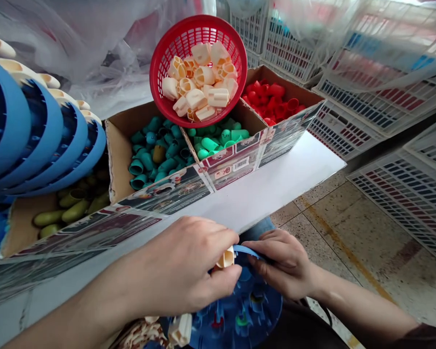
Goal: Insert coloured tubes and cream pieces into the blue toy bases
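Note:
Between the fingers of my left hand [189, 266] is a cream hollow plastic piece [226, 258], held at the rim of a round blue plastic part [254, 310]. My right hand [281, 261] grips that blue part by its rim, thumb and fingers closed on the edge. Inside the blue part are several posts and slots, with bits of red and green showing. Another cream piece [180, 330] shows at the part's lower left, below my left wrist. My left hand covers some of the blue part.
A red basket [154, 72] of cream pieces rests on cardboard boxes [121, 186] holding teal, green, red and olive pieces. Stacked blue round parts [90, 150] stand at left. White crates [366, 106] line the right, above a tiled floor [352, 218].

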A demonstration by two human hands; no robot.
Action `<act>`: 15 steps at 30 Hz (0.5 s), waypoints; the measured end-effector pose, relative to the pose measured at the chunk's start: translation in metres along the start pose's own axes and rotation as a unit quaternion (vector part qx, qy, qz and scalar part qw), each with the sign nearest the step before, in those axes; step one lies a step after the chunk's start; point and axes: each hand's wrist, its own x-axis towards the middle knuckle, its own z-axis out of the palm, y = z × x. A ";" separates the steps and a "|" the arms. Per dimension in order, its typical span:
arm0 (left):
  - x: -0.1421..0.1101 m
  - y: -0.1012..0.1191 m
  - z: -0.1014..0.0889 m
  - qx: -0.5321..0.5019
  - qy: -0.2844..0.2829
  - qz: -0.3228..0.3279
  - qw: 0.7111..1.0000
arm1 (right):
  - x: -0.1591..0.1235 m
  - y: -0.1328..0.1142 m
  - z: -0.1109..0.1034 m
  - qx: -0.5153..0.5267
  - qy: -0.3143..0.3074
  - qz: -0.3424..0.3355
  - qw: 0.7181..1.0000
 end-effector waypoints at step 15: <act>-0.087 -0.038 0.105 -0.599 0.276 -0.203 0.724 | 0.021 0.006 -0.009 -0.037 0.115 0.099 0.988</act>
